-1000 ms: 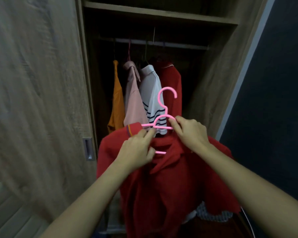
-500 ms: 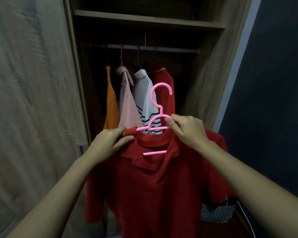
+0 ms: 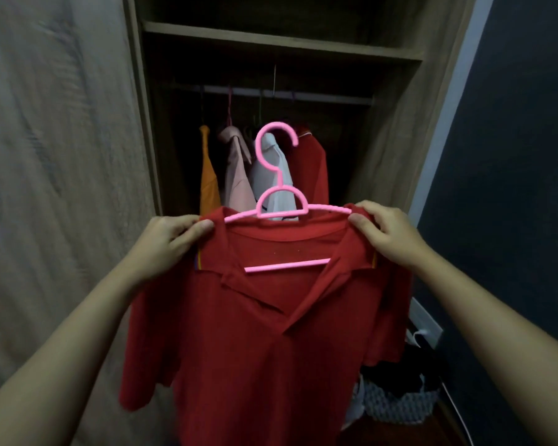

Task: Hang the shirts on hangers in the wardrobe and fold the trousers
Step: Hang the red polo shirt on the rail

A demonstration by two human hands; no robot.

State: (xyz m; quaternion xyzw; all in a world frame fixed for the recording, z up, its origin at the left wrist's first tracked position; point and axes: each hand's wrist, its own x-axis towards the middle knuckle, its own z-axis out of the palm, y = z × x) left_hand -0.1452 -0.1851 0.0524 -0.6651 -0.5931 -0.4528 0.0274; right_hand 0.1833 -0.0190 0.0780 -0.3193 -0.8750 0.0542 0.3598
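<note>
A red polo shirt [image 3: 264, 342] hangs spread out on a pink plastic hanger [image 3: 279, 201] in front of the open wardrobe. My left hand [image 3: 168, 243] pinches the shirt's left shoulder at the hanger's end. My right hand [image 3: 387, 233] pinches the right shoulder the same way. The hanger's hook points up, below the wardrobe rail [image 3: 319, 97]. Its lower bar shows through the open collar.
On the rail hang an orange shirt [image 3: 208, 175], a pale pink shirt [image 3: 236, 175], a white striped shirt [image 3: 273, 169] and another red shirt [image 3: 314, 165]. A wooden door [image 3: 55, 172] stands at left, a dark wall [image 3: 512, 156] at right. A patterned basket [image 3: 397, 403] sits low right.
The bunched shirt has been pulled open over the hanger. My hands moved apart from the hanger's middle to the two shoulders, and the shirt now hangs flat.
</note>
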